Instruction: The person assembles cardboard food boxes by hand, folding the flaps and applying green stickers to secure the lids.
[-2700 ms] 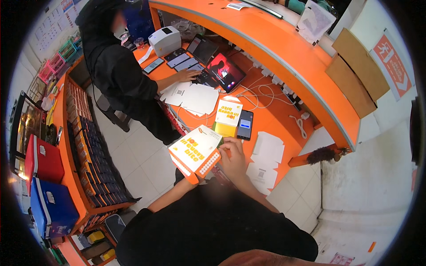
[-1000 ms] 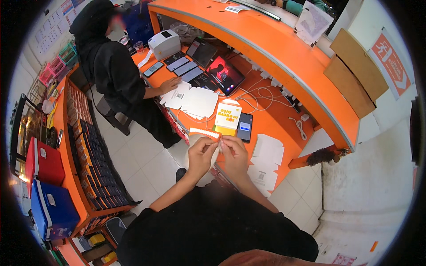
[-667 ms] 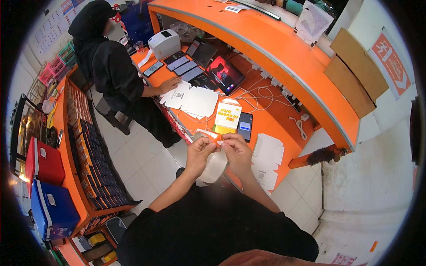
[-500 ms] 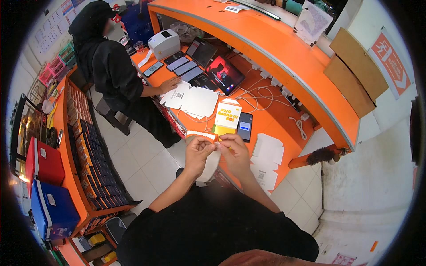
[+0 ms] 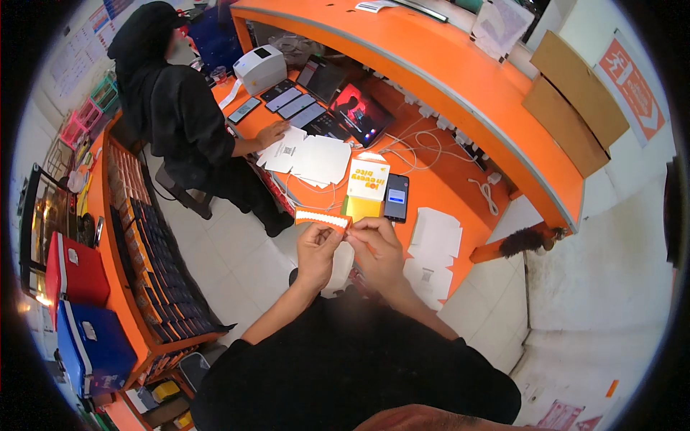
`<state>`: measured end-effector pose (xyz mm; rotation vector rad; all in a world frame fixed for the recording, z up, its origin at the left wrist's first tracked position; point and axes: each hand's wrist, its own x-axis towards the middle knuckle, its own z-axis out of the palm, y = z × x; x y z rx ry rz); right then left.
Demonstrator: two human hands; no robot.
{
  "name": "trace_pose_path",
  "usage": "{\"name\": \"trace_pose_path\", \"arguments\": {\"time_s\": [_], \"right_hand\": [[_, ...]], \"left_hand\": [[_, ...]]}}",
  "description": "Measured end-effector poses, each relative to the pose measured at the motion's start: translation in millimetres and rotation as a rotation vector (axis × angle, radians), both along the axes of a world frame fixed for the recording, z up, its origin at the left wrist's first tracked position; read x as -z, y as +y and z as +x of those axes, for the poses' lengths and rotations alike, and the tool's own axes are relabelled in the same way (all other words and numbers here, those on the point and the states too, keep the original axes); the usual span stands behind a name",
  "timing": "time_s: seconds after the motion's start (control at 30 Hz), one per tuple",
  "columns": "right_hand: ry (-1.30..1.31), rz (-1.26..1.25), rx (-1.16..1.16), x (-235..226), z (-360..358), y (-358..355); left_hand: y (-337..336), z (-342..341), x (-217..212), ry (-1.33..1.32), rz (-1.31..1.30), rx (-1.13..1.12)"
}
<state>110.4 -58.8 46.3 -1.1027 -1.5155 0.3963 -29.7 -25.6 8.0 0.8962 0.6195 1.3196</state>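
My left hand is closed on an orange-and-white strip with a wavy white band along it. My right hand has its fingers pinched together at the strip's right end, close to my left fingertips. Whether a small piece sits between those right fingers cannot be made out. Just beyond my hands an open cardboard box, white and yellow, lies on the orange table. A dark phone with a lit screen is right of the box.
Flat white carton blanks lie at right, more carton blanks at left under a co-worker's hand. Behind are a tablet, several phones, a white label printer and loose cables. An orange shelf overhangs the table.
The strip has shifted slightly left and shows more of its white band. Both hands stay close together at its right end. The view has shifted a little.
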Motion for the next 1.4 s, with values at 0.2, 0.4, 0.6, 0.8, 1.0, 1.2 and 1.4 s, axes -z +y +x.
{"name": "trace_pose_path", "arguments": {"time_s": [0.2, 0.4, 0.6, 0.8, 1.0, 1.2, 1.4], "right_hand": [[-0.05, 0.004, 0.009, -1.4, -3.7, -4.3], [0.158, -0.105, -0.018, 11.7, -6.1, -8.1], [0.144, -0.134, -0.017, 7.0, -9.7, -11.5], [0.055, -0.211, 0.001, 40.3, -6.0, -3.2], [0.035, -0.46, 0.371, 138.7, 73.1, 57.3], [-0.434, -0.801, 0.523, 175.7, 111.2, 83.8], [-0.555, -0.784, 0.606, 183.6, 109.9, 90.9]], "left_hand": [[-1.5, -2.0, -6.4, -0.088, -0.089, 0.03], [-10.8, -1.8, 1.6, -0.19, -0.109, 0.04], [-19.8, 4.8, -6.8, -0.183, -0.19, 0.02], [-29.0, -6.8, 28.6, 0.041, -0.215, -0.003], [-21.5, -26.0, 24.4, 0.052, -0.256, -0.187], [-28.2, -41.7, 19.2, 0.066, -0.234, -0.272], [-31.1, -53.5, 29.6, 0.081, -0.206, -0.313]]}}
